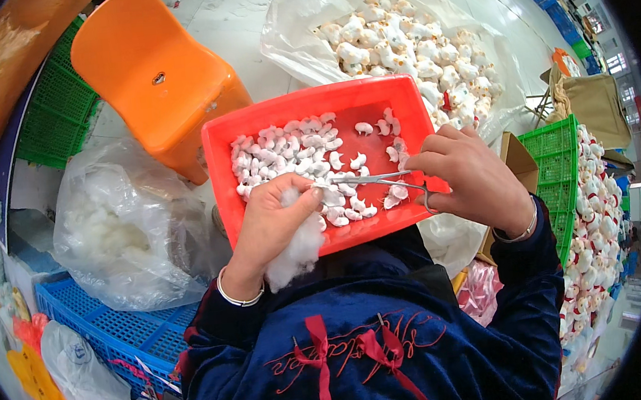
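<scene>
Head view — red tray (pixel 372 96) on lap — white floor (pixel 234 23).

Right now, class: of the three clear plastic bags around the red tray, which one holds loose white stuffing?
The bag on the left, beside the orange stool. It holds loose white fluff; the other two hold small toy figures.
</scene>
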`<state>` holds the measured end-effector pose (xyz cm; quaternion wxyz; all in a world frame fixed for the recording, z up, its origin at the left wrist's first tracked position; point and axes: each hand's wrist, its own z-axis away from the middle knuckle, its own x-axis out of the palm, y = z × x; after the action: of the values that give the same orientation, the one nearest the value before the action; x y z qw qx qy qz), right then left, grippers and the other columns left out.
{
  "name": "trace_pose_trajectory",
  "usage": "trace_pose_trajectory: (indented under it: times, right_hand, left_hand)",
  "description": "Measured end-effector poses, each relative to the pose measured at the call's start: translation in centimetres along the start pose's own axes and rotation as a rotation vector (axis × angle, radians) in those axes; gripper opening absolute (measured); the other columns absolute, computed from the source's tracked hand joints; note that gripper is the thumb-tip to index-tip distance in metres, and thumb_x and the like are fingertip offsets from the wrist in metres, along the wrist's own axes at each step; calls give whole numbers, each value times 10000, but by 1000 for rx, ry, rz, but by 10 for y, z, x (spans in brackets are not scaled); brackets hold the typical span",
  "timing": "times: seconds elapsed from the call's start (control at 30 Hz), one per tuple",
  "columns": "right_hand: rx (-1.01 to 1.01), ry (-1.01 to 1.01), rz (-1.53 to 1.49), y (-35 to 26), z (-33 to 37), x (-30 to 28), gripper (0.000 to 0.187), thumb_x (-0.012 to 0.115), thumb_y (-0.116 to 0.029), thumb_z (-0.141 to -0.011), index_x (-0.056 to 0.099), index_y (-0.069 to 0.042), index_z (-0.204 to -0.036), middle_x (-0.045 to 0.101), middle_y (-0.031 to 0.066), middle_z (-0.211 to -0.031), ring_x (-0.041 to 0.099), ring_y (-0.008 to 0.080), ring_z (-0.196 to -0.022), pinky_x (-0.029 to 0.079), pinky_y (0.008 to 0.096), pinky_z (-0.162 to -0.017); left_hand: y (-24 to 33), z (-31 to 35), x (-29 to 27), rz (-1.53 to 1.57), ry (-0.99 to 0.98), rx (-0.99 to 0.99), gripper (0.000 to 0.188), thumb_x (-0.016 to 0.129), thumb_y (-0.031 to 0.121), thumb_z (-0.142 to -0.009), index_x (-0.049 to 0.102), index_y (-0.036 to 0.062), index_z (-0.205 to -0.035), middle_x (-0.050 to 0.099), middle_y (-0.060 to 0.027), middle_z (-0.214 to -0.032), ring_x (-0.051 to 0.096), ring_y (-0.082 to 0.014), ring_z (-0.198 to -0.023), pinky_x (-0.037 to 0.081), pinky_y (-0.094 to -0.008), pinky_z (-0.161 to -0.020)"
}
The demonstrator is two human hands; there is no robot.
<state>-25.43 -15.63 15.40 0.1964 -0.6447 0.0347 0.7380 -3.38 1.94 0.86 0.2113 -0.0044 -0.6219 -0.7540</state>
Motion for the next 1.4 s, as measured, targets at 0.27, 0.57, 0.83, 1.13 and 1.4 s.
trace_pose_trajectory:
  times: [0.27,0.57,0.83,1.13,1.4]
  right_hand:
    - [28,39,-72,-5,6,36,299,790,-175,-754,739,-109,-1042,652,62,-927,627,269,-953,447,422,-832]
    - [46,87,-187,-9,9,46,325,800,-197,-754,739,-89,-1054,661,71,-927,630,286,-955,460,426,-818]
    - [50,118,-274,-12,4,60,347,807,-217,-776,728,-68,-1080,664,86,-941,632,299,-961,468,430,-800]
    - [90,137,-295,-14,5,61,332,809,-223,-782,734,-68,-1065,673,101,-949,639,309,-961,457,420,-800]
    - [78,144,-269,-15,4,61,356,864,-201,-740,743,-50,-1039,667,104,-923,643,297,-900,478,416,-772]
  left_hand:
    - [4,3,9,126,92,24,101,696,119,-999,685,19,-987,721,-11,-896,625,-49,-799,503,-214,-719]
    - [3,3,9,92,123,60,112,684,122,-1012,690,11,-995,745,-32,-953,619,-49,-823,501,-222,-765]
    - [3,4,15,124,106,98,146,676,144,-1023,700,1,-1000,749,-38,-933,625,-58,-853,505,-235,-808]
    - [3,4,7,92,203,141,134,693,162,-1019,712,37,-976,667,54,-845,546,0,-748,446,-187,-654]
    - [3,5,10,37,239,172,146,704,173,-1014,715,33,-978,662,55,-851,542,-1,-763,448,-187,-667]
